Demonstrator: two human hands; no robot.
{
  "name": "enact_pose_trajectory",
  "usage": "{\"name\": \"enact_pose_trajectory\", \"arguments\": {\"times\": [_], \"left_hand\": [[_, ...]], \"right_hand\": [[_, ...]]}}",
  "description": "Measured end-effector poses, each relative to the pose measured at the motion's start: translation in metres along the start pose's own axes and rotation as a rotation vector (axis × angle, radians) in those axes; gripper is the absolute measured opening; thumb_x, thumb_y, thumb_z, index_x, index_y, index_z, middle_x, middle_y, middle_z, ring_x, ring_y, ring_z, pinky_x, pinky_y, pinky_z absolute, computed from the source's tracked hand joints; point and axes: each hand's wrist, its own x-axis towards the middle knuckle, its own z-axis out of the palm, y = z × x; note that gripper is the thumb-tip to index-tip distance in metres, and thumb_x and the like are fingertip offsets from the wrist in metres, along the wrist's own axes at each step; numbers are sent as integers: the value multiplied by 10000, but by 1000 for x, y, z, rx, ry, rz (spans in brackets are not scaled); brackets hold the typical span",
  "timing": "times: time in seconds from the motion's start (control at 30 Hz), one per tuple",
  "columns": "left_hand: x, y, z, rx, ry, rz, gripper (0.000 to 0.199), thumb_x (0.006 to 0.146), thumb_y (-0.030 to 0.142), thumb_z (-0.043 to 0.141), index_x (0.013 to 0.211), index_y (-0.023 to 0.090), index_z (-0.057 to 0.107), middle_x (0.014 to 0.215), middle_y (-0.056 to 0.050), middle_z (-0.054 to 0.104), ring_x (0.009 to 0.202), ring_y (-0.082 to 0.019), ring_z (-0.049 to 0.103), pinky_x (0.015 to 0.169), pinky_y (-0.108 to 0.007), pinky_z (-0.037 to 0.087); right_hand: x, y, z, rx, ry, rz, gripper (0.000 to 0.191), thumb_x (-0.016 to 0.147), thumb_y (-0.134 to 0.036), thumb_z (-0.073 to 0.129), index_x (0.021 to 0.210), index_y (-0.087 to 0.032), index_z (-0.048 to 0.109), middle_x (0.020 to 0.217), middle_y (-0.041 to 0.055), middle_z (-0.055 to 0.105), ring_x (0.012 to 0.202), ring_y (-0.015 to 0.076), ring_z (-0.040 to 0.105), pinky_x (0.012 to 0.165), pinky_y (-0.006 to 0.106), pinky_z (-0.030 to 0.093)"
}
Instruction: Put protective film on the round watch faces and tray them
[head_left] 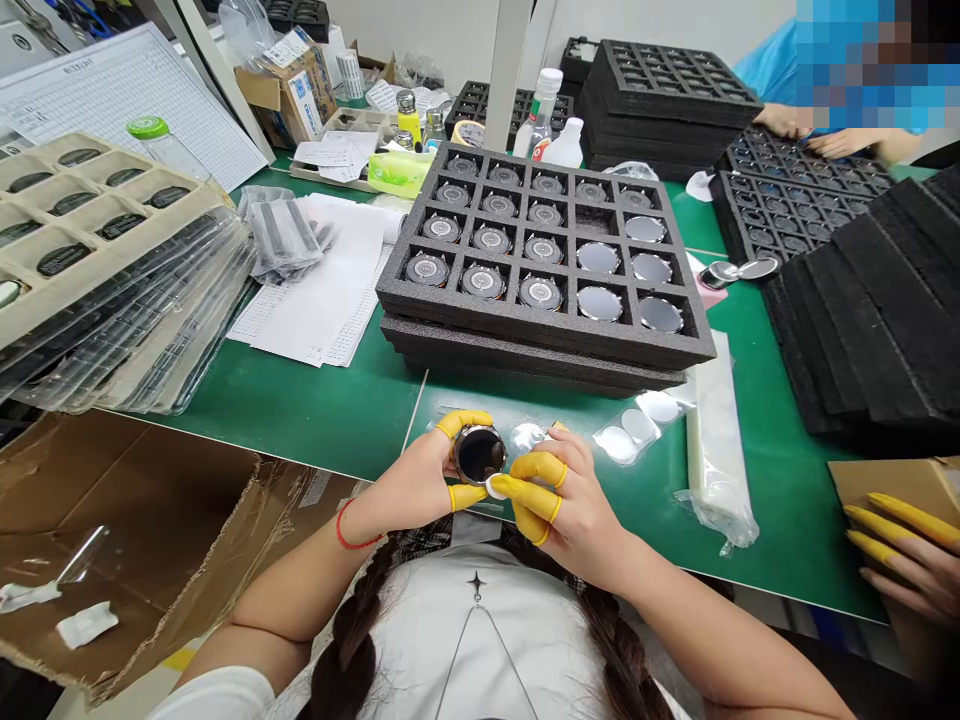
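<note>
— Where is the watch right now?

— The watch (480, 453) is in the left hand (414, 487), just above the near edge of the green table (307, 432), its dark round face turned up.

— How does that hand hold it?

— Grasped by the rim, between the thumb and a finger, both in yellow covers.

— And the right hand (576, 505)?

— It pinches a small white pad (496, 487) in its yellow-covered fingertips, at the watch's lower right edge. I can't tell whether the pad presses on the glass.

— What lies close by?

— Just beyond the hands, a clear sheet with round white stickers (637, 430), near the right hand. To its right is a long white pack (718, 440) in plastic wrap.

— And farther off?

— A black foam tray (525, 322) sits on top of other trays, with watches in its square slots. The left three columns show their backs; several on the right show plain, shiny discs. To the left, papers (307, 310) lie between it and a pile of pale plastic trays (112, 300).

— Anyone else there?

— A co-worker's hand (919, 555) in yellow finger covers, at the right edge, beside a cardboard box (881, 478).
</note>
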Motion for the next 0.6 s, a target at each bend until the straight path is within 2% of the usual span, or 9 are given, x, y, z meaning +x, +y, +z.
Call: {"name": "enact_pose_trajectory", "arguments": {"times": [0.2,0.27,0.33,0.4,0.47,0.5,0.6], "left_hand": [[3,3,1,0,58,4,560,738,221,765,1204,254,456,1002,8,605,833,-124,613,765,-243,521],[4,4,1,-13,80,1,562,737,226,770,1200,252,453,997,9,611,834,-124,621,774,-247,527],[4,5,2,-41,106,2,563,738,218,771,1198,257,449,999,8,617,838,-127,632,781,-253,534],[3,5,3,-68,159,29,560,740,213,770,1198,266,452,1020,4,620,851,-132,645,803,-265,540],[2,4,5,-103,200,81,561,733,202,774,1192,270,458,1057,-5,618,869,-143,664,841,-291,545],[2,4,6,-121,209,113,562,727,191,775,1187,269,462,1075,-10,616,880,-151,674,857,-304,546],[6,2,5,-196,252,220,572,725,149,763,1190,260,450,1097,-21,618,938,-176,695,891,-320,543]], "right_hand": [[1,-10,-8,106,24,-22,356,811,-54,545,1079,-273,631,826,-14,632,852,162,527,1032,466,341],[-2,-7,-14,89,66,11,355,803,-34,541,1054,-270,628,806,-12,611,845,162,528,1037,480,336],[-6,0,-17,-16,131,139,353,819,-43,548,1059,-290,624,854,3,609,884,181,527,1027,510,334],[-9,8,-14,-88,153,326,352,848,-132,588,1150,-310,596,1005,41,618,988,226,526,991,525,369],[-11,11,-7,24,74,473,447,867,-250,606,1297,-311,501,1117,70,612,1056,256,542,944,504,432],[-11,10,-3,144,7,519,502,882,-281,591,1358,-306,432,1103,68,625,1037,245,570,919,477,464],[-11,-3,4,422,-123,562,561,924,-242,511,1433,-309,286,915,6,657,876,175,627,887,409,506]]}}
